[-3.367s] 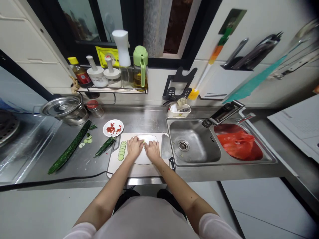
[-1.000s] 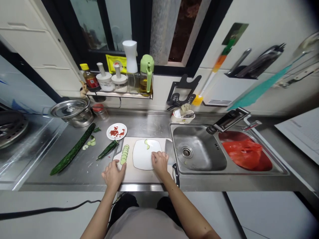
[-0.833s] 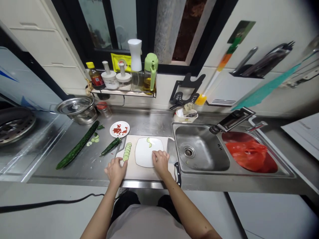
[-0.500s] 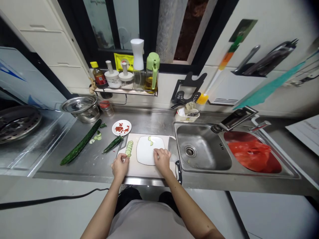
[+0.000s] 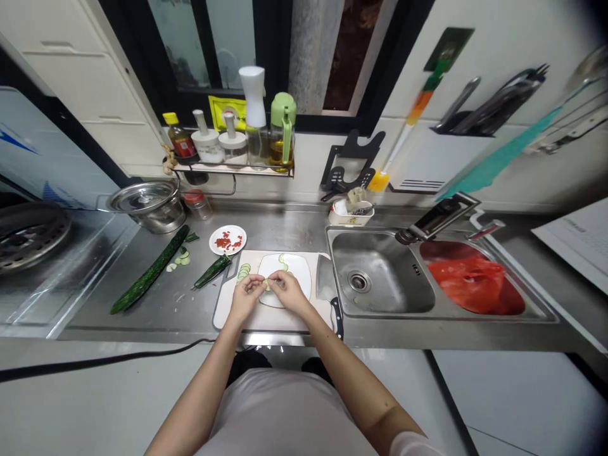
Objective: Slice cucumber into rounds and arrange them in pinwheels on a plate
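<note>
My left hand [image 5: 246, 297] and my right hand [image 5: 289, 292] meet over the left side of a white square plate [image 5: 300, 272]. Between their fingertips they pinch a thin cucumber slice [image 5: 266, 286]. A couple of curved cucumber pieces [image 5: 284, 261] lie near the plate's far edge. The plate rests on a pale cutting board [image 5: 228, 312]. Left of it, a row of overlapping cucumber slices [image 5: 243, 272] lies on the board, partly hidden by my left hand. On the board's right side is a knife [image 5: 325, 278] with a dark handle pointing towards me.
Left of the board lie a cut cucumber piece [image 5: 212, 272], a long cucumber [image 5: 151, 272] and small scraps [image 5: 182, 259]. Behind stands a small plate [image 5: 228, 240] with red bits. A steel sink [image 5: 380, 275] is at the right; a lidded pot [image 5: 159, 206] stands back left.
My left hand has moved right from the slice row with a slice. My right hand has moved left to meet it over the plate. The view has shifted slightly.
</note>
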Action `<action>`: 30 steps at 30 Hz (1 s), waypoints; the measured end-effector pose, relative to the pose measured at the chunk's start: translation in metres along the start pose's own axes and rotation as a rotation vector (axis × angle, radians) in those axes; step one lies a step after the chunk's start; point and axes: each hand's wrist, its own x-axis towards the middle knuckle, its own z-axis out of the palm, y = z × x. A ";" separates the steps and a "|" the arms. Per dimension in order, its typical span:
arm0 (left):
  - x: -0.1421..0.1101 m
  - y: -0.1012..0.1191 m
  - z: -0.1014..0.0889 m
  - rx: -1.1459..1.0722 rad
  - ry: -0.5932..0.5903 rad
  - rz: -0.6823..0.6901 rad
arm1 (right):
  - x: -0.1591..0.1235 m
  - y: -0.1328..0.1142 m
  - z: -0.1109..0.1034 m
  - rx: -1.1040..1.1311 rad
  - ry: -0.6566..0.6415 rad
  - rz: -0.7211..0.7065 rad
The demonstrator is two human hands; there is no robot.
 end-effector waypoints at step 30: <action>0.063 -0.036 0.051 -0.051 0.005 -0.178 | 0.044 0.081 -0.031 -0.038 0.007 0.204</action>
